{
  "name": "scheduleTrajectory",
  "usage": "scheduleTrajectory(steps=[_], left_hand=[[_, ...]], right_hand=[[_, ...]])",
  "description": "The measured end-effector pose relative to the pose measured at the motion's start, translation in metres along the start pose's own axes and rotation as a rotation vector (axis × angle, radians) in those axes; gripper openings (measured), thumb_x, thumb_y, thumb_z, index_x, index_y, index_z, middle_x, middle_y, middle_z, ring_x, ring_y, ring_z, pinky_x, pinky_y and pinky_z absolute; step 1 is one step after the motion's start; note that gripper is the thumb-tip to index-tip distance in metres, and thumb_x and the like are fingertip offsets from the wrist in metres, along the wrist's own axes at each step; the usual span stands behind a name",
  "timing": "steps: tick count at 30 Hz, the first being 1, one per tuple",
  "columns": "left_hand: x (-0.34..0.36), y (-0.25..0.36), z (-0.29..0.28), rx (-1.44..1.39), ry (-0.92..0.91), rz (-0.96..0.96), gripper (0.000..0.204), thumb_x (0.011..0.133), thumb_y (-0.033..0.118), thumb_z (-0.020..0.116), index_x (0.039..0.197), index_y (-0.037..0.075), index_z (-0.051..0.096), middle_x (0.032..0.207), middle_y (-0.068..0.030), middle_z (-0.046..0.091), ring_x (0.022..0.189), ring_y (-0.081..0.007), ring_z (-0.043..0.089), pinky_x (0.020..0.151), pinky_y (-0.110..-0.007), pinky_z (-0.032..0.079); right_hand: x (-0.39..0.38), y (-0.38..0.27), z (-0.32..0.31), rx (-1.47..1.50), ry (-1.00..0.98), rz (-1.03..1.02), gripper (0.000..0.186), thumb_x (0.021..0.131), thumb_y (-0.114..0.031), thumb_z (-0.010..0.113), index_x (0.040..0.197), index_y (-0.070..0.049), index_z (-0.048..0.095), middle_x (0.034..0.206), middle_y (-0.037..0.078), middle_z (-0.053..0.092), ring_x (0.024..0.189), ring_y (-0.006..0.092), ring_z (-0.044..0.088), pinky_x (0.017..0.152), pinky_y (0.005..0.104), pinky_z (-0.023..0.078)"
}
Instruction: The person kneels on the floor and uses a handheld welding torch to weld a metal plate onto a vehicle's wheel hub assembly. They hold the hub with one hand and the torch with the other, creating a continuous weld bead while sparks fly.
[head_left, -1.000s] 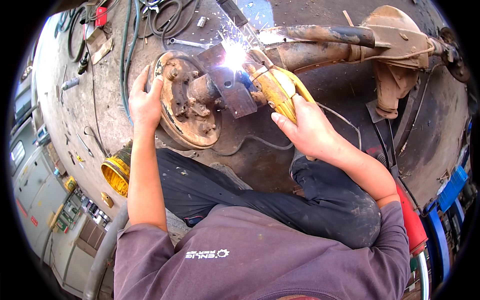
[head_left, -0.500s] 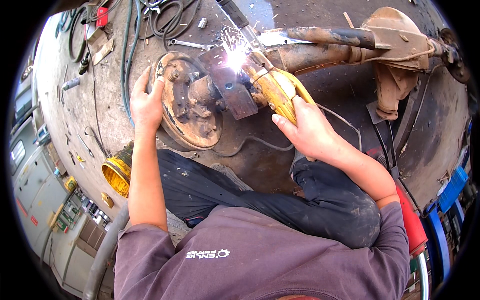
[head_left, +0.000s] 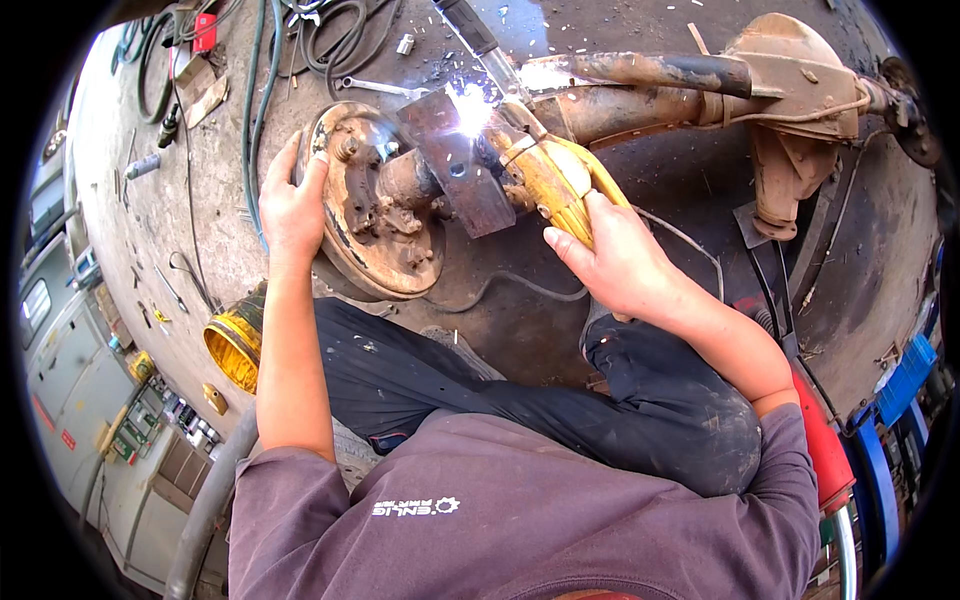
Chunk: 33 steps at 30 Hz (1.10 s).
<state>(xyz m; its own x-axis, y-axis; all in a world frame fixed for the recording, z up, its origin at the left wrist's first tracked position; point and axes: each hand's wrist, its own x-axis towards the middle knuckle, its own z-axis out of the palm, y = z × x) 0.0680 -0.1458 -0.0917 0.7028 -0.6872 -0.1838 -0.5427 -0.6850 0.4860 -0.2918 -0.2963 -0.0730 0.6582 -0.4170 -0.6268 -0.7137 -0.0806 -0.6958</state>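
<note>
My left hand (head_left: 293, 205) grips the left rim of a round, rusty brake plate (head_left: 362, 225), thumb on its face and fingers round its edge. In my right hand (head_left: 622, 255) is a yellow welding electrode holder (head_left: 560, 180), its head pointing up and left. Beyond the head, a bright arc (head_left: 472, 108) throws sparks at the upper part of a dark, flat steel plate (head_left: 465, 175). That steel plate stands across a rusty axle (head_left: 620, 115), beside the brake plate. Glare hides the electrode tip and the spot it touches.
The axle's bulky housing (head_left: 790, 60) lies at the far right. A black-handled metal bar (head_left: 470, 28) reaches in from the top. A spanner (head_left: 383, 88), a socket (head_left: 405, 44) and coiled cables (head_left: 345, 40) lie beyond. A yellow-rimmed container (head_left: 235, 350) is left of my knee.
The arc's glare has shifted slightly and the sparks have scattered differently, with bright flecks over a wider area. Both hands stay in place.
</note>
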Motion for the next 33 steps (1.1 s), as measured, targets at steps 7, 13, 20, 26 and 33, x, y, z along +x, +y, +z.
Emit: scheduleTrajectory(steps=[7,13,20,26,33], left_hand=[[0.001,0.003,0.001,0.02,-0.003,0.008,0.056,0.099,0.022,0.071,0.146,-0.006,0.06,0.14,-0.0198,0.068,0.128,-0.0248,0.064,0.113,-0.034,0.045],[0.002,-0.003,0.003,-0.075,-0.004,-0.03,0.056,0.098,0.025,0.072,0.145,-0.004,0.062,0.141,-0.0199,0.067,0.13,-0.0267,0.062,0.114,-0.035,0.044],[0.001,0.001,0.001,-0.109,-0.026,-0.057,0.059,0.097,0.029,0.072,0.145,-0.003,0.062,0.145,-0.0219,0.065,0.137,-0.0314,0.059,0.117,-0.037,0.041],[0.0,0.006,0.001,-0.093,-0.024,-0.053,0.059,0.097,0.029,0.072,0.145,-0.003,0.062,0.145,-0.022,0.065,0.137,-0.0317,0.059,0.117,-0.038,0.041],[0.001,0.001,0.001,-0.041,-0.003,-0.051,0.06,0.095,0.031,0.072,0.144,-0.002,0.063,0.146,-0.0216,0.064,0.138,-0.0327,0.059,0.118,-0.038,0.041]], right_hand=[[0.0,0.005,0.004,0.021,0.033,-0.03,0.053,0.103,-0.034,0.066,0.115,0.017,0.056,0.102,0.038,0.069,0.102,0.0497,0.069,0.094,0.054,0.054],[-0.005,0.016,0.007,0.095,0.181,-0.154,0.046,0.102,-0.03,0.07,0.121,0.01,0.056,0.107,0.031,0.069,0.101,0.0469,0.068,0.088,0.0494,0.054],[-0.005,0.015,0.002,0.082,0.098,-0.08,0.049,0.103,-0.034,0.069,0.113,0.013,0.056,0.101,0.034,0.068,0.099,0.0486,0.067,0.09,0.0518,0.053],[-0.005,0.017,0.006,0.058,0.088,-0.062,0.051,0.103,-0.035,0.068,0.111,0.014,0.055,0.101,0.036,0.068,0.101,0.0503,0.068,0.092,0.0531,0.053],[-0.005,0.011,0.006,-0.013,0.08,-0.046,0.049,0.103,-0.034,0.068,0.11,0.013,0.055,0.1,0.036,0.068,0.101,0.051,0.068,0.092,0.054,0.053]])
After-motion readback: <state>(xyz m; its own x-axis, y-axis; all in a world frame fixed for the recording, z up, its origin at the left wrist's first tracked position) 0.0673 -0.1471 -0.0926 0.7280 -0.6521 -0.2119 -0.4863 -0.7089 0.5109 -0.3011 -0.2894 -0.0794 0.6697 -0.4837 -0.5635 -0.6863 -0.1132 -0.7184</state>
